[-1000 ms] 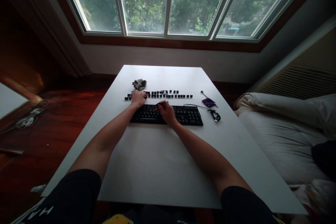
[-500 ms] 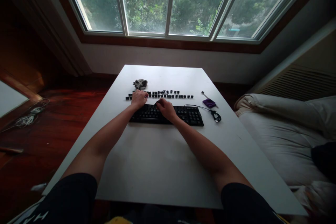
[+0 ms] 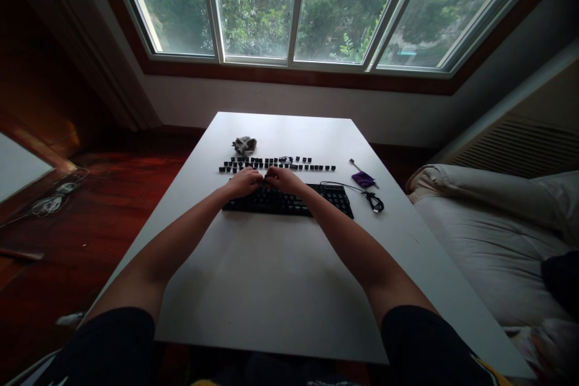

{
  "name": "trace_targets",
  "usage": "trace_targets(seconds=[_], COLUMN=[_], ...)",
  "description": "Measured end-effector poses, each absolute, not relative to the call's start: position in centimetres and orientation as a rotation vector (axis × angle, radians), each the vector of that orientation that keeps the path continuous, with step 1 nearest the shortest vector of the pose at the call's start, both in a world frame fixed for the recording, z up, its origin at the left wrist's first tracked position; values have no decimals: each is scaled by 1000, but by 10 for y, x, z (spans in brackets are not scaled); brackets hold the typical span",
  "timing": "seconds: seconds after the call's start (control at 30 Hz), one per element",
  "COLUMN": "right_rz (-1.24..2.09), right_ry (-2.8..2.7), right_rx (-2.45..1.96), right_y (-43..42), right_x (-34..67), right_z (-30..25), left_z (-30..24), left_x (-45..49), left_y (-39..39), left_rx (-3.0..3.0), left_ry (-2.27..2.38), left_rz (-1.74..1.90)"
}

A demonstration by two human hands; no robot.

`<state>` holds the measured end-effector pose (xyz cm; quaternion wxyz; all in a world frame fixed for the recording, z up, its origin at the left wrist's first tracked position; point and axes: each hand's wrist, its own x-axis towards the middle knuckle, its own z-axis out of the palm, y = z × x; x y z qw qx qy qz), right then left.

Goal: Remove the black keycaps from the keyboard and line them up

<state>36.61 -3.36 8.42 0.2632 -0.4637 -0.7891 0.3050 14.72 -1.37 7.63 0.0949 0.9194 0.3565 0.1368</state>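
Note:
A black keyboard (image 3: 289,205) lies across the white table, and both hands are over its upper left part. My left hand (image 3: 245,182) has its fingers bent together in a pinch, with the tips close to those of my right hand (image 3: 284,180). The right hand is pinched too, above the upper keys. Something small and dark shows between the fingertips, too small to name. Beyond the hands, loose black keycaps (image 3: 307,167) stand in rows. The hands and forearms hide part of the keyboard.
A crumpled grey cloth (image 3: 245,145) lies behind the keycaps. To the right are a small brush (image 3: 355,164), a purple cloth (image 3: 363,179) and a coiled black cable (image 3: 375,202) on the white table (image 3: 271,289). A light-coloured couch (image 3: 474,241) stands right of the table.
My left hand has come from the keycap rows back and right to the keyboard, beside the right hand. The right hand has shifted slightly up. The view has moved a little.

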Motion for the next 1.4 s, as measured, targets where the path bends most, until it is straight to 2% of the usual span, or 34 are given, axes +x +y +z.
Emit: trace_targets(seconds=[0.1, 0.17, 0.27, 0.47, 0.8, 1.03, 1.4], right_rz=[470, 383, 482, 968, 882, 911, 971], right_ry=[-2335, -2309, -2072, -1485, -1562, -1522, -1488], right_rx=[-1158, -1168, -1255, -1250, -1132, -1107, -965], right_y=[-53, -63, -66, -53, -65, -70, -75], right_x=[363, 361, 361, 363, 362, 370, 382], right_z=[86, 81, 67, 45, 41, 44, 47], left_z=[79, 79, 76, 72, 66, 71, 65], left_x=[147, 148, 148, 153, 164, 165, 166], left_y=[-19, -22, -25, -27, -31, -26, -24], left_rx=[2763, 2769, 2763, 2712, 2604, 2248, 2035], left_ry=[996, 967, 962, 1012, 1110, 932, 909], left_rz=[364, 358, 361, 413, 476, 530, 585])
